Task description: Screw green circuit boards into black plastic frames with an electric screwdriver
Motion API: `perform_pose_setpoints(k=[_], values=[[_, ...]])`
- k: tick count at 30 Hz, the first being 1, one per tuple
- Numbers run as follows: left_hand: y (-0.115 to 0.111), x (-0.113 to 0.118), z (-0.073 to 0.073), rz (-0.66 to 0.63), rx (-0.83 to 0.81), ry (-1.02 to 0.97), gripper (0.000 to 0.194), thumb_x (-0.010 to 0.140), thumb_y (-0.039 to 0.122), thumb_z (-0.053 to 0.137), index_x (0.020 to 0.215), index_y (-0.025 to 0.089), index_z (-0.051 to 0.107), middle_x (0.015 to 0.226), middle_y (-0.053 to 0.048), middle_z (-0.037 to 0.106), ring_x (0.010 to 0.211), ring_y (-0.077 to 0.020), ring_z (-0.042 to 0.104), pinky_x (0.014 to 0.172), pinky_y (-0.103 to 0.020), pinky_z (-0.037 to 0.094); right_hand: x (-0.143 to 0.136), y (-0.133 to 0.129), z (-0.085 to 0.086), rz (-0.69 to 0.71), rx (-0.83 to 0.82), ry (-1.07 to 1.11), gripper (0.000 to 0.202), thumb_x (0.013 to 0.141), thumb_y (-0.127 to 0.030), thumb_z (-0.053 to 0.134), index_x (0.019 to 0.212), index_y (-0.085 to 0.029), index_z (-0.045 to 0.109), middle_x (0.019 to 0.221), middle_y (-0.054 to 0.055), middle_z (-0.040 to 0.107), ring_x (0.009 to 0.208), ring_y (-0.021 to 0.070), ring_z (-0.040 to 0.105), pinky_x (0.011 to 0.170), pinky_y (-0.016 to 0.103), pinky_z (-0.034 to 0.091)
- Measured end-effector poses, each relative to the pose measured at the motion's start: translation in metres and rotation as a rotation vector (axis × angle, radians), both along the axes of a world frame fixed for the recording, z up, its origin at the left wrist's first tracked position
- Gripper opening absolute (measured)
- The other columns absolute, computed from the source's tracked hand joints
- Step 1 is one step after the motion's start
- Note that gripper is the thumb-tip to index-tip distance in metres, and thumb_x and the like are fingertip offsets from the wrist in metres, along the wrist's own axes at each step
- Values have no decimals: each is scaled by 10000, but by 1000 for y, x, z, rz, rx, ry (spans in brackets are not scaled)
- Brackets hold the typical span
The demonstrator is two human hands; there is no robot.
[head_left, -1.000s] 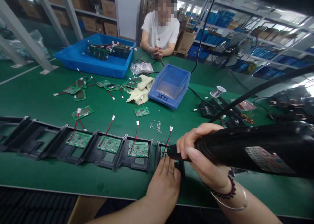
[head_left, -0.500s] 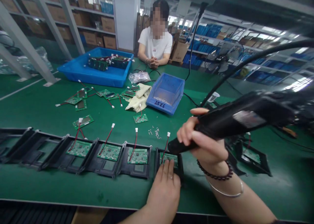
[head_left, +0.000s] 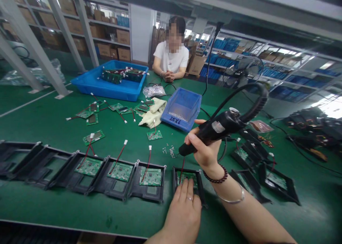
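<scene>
Workshop: shelves [head_left: 112,39] of cartons behind, green table [head_left: 133,215] in front. Left hand [head_left: 184,210]: fingers straight and together, laid flat, clasping nothing; fingertips on a circuit board [head_left: 194,178] set inside a black housing [head_left: 202,189]. Board's red lead rises just beyond the fingertips. Right hand [head_left: 205,151]: wrapped round a black power screwdriver [head_left: 215,130], nose aimed down and leftward, close to loose screws [head_left: 171,151] lying beyond the left hand. Whether the bit touches a screw: too small to tell.

Left of left hand: a row of black housings [head_left: 162,191], the nearest three bearing boards with white-plugged leads. Right of right hand: more housings [head_left: 292,192], set askew. Past the screws: a spare board [head_left: 155,135], cream cloth [head_left: 155,112], blue bin [head_left: 184,103] marked "25X6". Farther, to the left: blue tray [head_left: 107,92] of boards. Farthest from the hands, across the table: person in white shirt [head_left: 171,60], fingers clasped.
</scene>
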State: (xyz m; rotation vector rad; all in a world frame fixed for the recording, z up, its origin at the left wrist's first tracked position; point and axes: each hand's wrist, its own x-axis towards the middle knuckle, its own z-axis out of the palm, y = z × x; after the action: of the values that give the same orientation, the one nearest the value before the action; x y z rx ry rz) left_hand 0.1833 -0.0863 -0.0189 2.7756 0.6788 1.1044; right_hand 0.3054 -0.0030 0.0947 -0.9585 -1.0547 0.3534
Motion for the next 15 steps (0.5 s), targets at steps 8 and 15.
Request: perform_pose_setpoints(k=[8, 15], values=[[42, -41, 57, 55, -196, -373, 151, 960, 120, 483, 904, 189, 604, 806, -47, 694, 741, -199, 654, 710, -348, 555, -13, -54, 59, 78, 120, 119, 311, 758, -225, 709, 1047, -286, 613, 571, -83, 528, 432, 121, 472, 483, 293, 454], [49, -36, 57, 68, -185, -296, 174, 976, 149, 483, 863, 189, 609, 793, -38, 694, 739, -208, 639, 696, -347, 531, -17, -59, 48, 64, 149, 11, 329, 809, -201, 707, 1098, -304, 588, 623, -85, 572, 482, 130, 522, 511, 299, 477]])
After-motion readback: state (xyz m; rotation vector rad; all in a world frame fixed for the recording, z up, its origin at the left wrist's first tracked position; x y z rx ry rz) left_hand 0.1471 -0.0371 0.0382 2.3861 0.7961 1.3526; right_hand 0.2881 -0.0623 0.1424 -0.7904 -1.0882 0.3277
